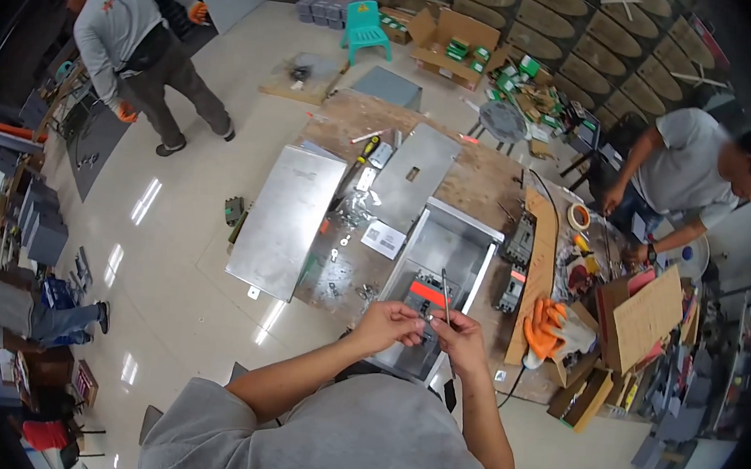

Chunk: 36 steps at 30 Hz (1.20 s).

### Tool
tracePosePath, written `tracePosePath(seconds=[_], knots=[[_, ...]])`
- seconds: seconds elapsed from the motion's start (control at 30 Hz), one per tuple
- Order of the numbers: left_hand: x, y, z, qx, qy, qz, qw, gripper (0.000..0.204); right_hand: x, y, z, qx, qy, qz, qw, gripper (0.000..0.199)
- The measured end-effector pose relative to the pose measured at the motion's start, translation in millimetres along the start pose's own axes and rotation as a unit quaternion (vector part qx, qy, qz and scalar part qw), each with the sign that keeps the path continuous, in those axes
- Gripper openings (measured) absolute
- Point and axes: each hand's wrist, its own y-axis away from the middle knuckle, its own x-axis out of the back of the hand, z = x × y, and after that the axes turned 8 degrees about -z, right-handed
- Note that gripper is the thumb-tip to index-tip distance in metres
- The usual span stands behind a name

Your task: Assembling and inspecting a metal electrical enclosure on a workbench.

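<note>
Far off to the left of my fingers a person in a grey top point(130, 30) bends over by the wall, and another sits low on the floor point(25, 311). Nearer, still left of my hands, a flat metal cover panel point(288, 218) lies on the wooden table point(488, 177), with loose screws and small fittings point(355, 210) scattered between it and me.

My left hand point(390, 325) is curled nearly shut, thumb and forefinger pinched on something too small to name; I cannot tell what it is. Touching it, just to the right, my right hand point(460, 340) is closed around the lower end of a thin rod-like tool point(446, 296), whose shaft rises up and away from my fingertips.

Directly beyond and under my fingers sits the open metal enclosure point(440, 258), and inside it, just past my knuckles, the black breaker with a red band point(426, 294). As I judge it, the breaker is seated in the box while the cover is off and fasteners lie loose, so fixing and closing remain.

Right of my fingers lie two more black breakers point(516, 265), then orange gloves point(544, 325), an open cardboard box point(640, 320), and a person in a grey shirt point(689, 177) leaning over the far corner.
</note>
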Motion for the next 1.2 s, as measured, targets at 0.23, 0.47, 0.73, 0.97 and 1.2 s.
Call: tracePosePath(seconds=[0.23, 0.47, 0.73, 0.97, 1.2], knots=[[1, -3, 12, -0.011, 0.001, -0.027, 1.000, 0.016, -1, 0, -10, -0.014, 0.015, -0.018, 1.000, 0.018], [0, 3, -5, 0.003, 0.012, -0.017, 1.000, 0.015, 19, -11, 18, -0.033, 0.076, -0.044, 0.996, 0.015], [11, -6, -31, 0.032, -0.022, 0.021, 0.999, 0.014, 20, -17, 34, -0.021, 0.160, -0.078, 0.984, 0.014], [16, -16, -26, 0.023, -0.056, -0.065, 0.996, 0.014, 25, -16, 53, 0.011, 0.142, -0.009, 0.990, 0.028], [29, 2, -27, 0.073, 0.041, 0.045, 0.995, 0.015, 38, 17, 17, -0.104, -0.139, 0.075, 0.982, 0.049]])
